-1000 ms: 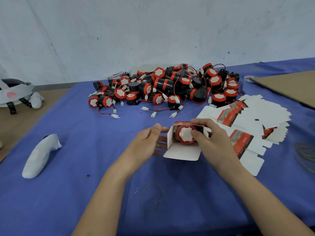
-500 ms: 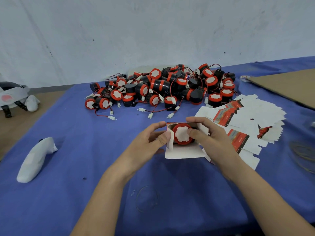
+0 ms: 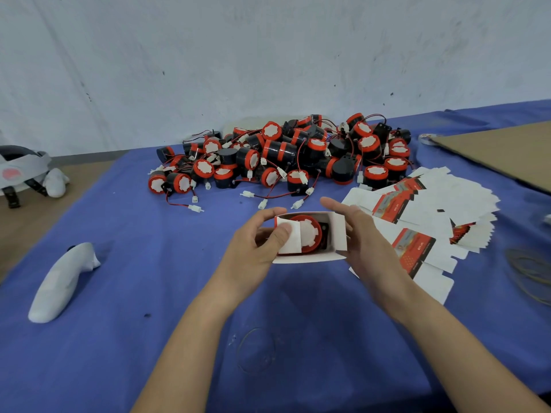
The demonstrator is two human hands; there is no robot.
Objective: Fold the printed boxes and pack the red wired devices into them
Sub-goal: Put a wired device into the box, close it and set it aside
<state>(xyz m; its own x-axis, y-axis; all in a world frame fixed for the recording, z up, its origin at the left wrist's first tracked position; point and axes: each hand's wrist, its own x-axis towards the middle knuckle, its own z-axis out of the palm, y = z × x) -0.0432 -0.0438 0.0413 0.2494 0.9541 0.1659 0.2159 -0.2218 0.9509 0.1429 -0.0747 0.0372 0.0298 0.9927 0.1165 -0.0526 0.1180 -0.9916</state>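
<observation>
White printed cardboard box [image 3: 338,234] is held over the blue cloth-covered table [image 3: 149,353] at centre of view, its open end facing the camera. One red round wired device with a white face sticker [image 3: 310,234] sits inside it. Left hand [image 3: 253,251] grips the box's 9 o'clock side, thumb pressing the side flap inward over the device. Right hand [image 3: 369,245] lies against the 3 o'clock wall with one digit stretched straight along the top edge. Its other fingers are hidden, so its grip cannot be told.

Pile of red-and-black wired devices [image 3: 283,156] lies at 12 o'clock of the box. Fanned stack of flat white-and-red box blanks [image 3: 441,210] lies at 3 o'clock. A white moulded handheld controller [image 3: 59,281] rests at 8 o'clock, a brown cardboard sheet [image 3: 507,153] at 2 o'clock, and a thin rubber band loop [image 3: 256,350] at 6 o'clock.
</observation>
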